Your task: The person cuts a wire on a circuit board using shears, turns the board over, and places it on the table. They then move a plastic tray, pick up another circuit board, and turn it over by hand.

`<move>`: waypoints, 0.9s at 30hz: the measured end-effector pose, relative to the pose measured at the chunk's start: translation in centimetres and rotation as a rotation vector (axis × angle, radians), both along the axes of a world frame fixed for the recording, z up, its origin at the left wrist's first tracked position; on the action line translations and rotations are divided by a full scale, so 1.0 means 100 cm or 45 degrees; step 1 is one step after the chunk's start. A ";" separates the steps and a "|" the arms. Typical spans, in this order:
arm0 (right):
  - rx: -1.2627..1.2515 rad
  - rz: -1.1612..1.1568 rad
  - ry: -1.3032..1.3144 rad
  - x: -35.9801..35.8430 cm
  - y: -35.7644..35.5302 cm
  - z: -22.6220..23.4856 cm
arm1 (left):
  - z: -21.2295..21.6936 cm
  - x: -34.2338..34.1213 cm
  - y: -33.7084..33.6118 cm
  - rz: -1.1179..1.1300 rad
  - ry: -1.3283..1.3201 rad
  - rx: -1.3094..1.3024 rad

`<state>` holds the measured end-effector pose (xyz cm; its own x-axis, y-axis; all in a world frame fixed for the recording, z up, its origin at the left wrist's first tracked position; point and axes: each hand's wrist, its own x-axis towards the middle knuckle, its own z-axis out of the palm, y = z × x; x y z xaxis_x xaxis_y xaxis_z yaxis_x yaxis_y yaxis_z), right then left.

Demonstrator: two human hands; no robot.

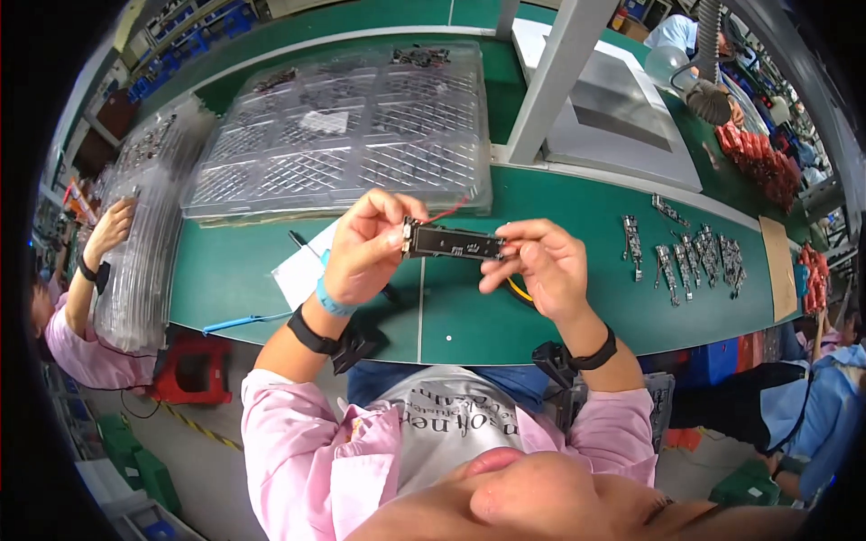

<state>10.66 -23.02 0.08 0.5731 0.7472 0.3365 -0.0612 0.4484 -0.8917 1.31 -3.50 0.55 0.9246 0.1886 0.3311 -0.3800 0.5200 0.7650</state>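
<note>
Between my two hands, above the green bench, is a long black circuit board assembly (456,242) with a red wire rising from its left part. My left hand (372,245) pinches its left end, thumb in front and fingers behind. At the other end, my right hand (544,263) has thumb and fingertips closed on the edge. A blue band circles my left wrist, and each wrist wears a black strap. Under my hands lie a white paper (305,275), a pen partly on it, and a yellow-and-black ring-shaped item (519,291) half hidden by my right hand.
Stacked clear plastic trays (334,135) fill the back left. Several small metal-and-board assemblies (686,257) lie at the right, near a brown cardboard piece (777,269). A grey post (559,81) rises behind. A blue tool (245,320) rests by the front edge. Co-workers sit either side.
</note>
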 end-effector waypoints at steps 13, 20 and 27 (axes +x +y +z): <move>-0.362 0.326 0.509 0.017 -0.013 0.000 | -0.013 0.004 -0.004 -0.021 0.017 -0.060; -0.026 0.157 0.280 0.007 0.005 -0.010 | -0.016 0.001 -0.003 -0.078 0.032 -0.093; 0.061 0.221 0.458 0.008 0.001 -0.012 | -0.015 -0.002 -0.005 -0.125 0.046 -0.118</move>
